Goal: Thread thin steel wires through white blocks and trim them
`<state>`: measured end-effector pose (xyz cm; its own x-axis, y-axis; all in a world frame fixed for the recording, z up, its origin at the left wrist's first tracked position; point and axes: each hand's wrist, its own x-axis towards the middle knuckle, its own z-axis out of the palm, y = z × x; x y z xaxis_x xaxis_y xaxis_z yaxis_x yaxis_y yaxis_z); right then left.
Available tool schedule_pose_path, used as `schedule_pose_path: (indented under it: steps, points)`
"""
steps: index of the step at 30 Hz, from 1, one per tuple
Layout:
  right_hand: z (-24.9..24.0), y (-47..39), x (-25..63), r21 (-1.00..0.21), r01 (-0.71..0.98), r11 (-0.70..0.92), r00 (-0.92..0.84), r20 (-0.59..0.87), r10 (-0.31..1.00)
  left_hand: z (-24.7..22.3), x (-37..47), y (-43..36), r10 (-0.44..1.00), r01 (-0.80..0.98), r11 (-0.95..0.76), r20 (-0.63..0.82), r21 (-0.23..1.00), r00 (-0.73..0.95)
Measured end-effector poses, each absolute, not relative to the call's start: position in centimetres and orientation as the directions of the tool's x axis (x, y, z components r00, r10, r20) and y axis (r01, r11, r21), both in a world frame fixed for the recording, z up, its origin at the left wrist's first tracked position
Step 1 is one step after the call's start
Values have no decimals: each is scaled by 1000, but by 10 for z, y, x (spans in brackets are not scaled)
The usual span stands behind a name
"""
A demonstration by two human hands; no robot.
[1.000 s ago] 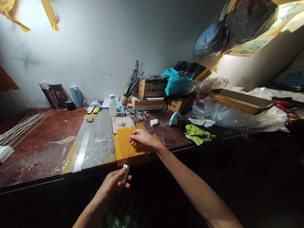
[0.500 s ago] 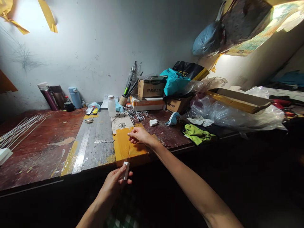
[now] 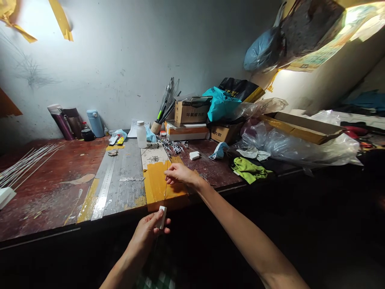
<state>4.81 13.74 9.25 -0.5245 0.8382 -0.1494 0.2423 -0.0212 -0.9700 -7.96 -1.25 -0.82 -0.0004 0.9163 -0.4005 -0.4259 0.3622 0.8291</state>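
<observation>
My left hand (image 3: 153,224) is closed on a small white block (image 3: 162,218) just in front of the bench's front edge. A thin dark rod (image 3: 165,190) runs up from the block to my right hand (image 3: 178,174), whose fingers pinch it above the yellow-taped board (image 3: 155,180). Small dark pieces (image 3: 154,159) lie on the pale upper part of that board. To the left are a long steel ruler (image 3: 105,186) and a short metal ruler (image 3: 132,179).
Behind stand a white bottle (image 3: 141,135), a blue flask (image 3: 95,123) and a cardboard box (image 3: 191,111). White rods (image 3: 28,164) lie at far left. A green cloth (image 3: 250,169) and clear plastic bags (image 3: 288,147) are at right.
Both hands have shifted slightly to the right, with the white block and the thin rod. My right hand is also a little lower.
</observation>
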Motion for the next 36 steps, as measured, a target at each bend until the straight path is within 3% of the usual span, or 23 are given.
schedule_pose_path:
  steps: [5, 16, 26, 36]
  points:
    - [106, 128, 55, -981, 192, -3, -487, -98, 868, 7, -83, -18, 947, -429, 264, -316, 864, -54]
    - [126, 103, 47, -992, 74, 101, -471, 54, 881, 59, -93, -33, 979, -263, 65, -112, 962, -169]
    - [128, 65, 27, -936, -45, 350, -457, 331, 826, 74, -162, -63, 975, 2, -1, 1, 1000, -222]
    - [100, 53, -1, -991, -130, -24, -698, 74, 712, 46, -163, -96, 986, -141, 123, -137, 982, -97]
